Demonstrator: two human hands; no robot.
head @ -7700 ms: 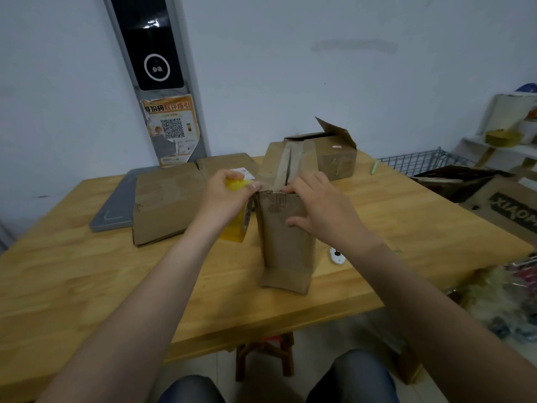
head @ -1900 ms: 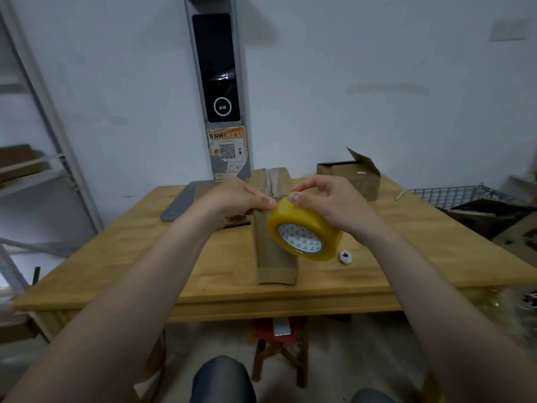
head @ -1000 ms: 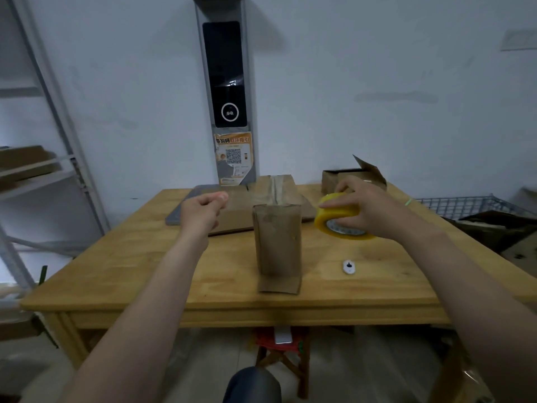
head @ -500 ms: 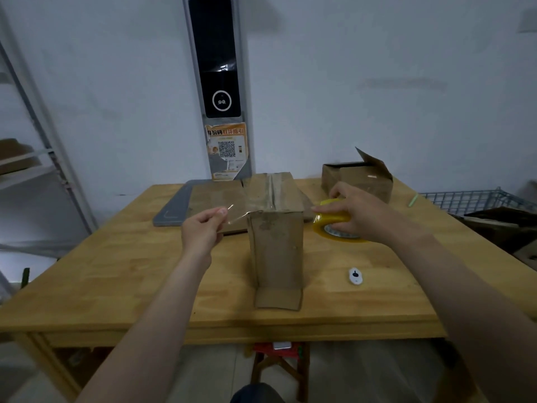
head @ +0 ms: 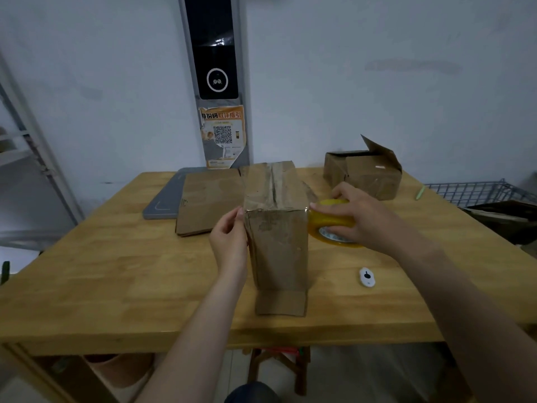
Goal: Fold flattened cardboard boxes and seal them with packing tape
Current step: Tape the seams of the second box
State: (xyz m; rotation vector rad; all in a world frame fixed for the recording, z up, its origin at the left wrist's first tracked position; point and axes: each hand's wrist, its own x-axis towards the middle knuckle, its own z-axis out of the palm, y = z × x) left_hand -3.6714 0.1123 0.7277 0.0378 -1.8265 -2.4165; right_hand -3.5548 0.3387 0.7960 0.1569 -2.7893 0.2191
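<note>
A tall brown cardboard box (head: 277, 242) stands upright in the middle of the wooden table (head: 116, 280), its top flaps closed with a seam along the middle. My left hand (head: 229, 242) presses against the box's upper left edge, pinching the free end of the tape there. My right hand (head: 357, 219) grips the yellow roll of packing tape (head: 331, 221) against the box's upper right edge. A clear strip of tape runs across the top front edge between both hands. A bottom flap sticks out at the box's near foot.
Flattened cardboard (head: 209, 205) lies on a grey board (head: 162, 202) at the back left. A second, partly open box (head: 363, 173) stands at the back right. A small white device (head: 366, 276) lies right of the box. A wire basket (head: 470, 190) sits beyond the table's right side.
Both hands have come down onto the box. The stretched tape, held in the air half a second ago, now lies across the box's top front edge.
</note>
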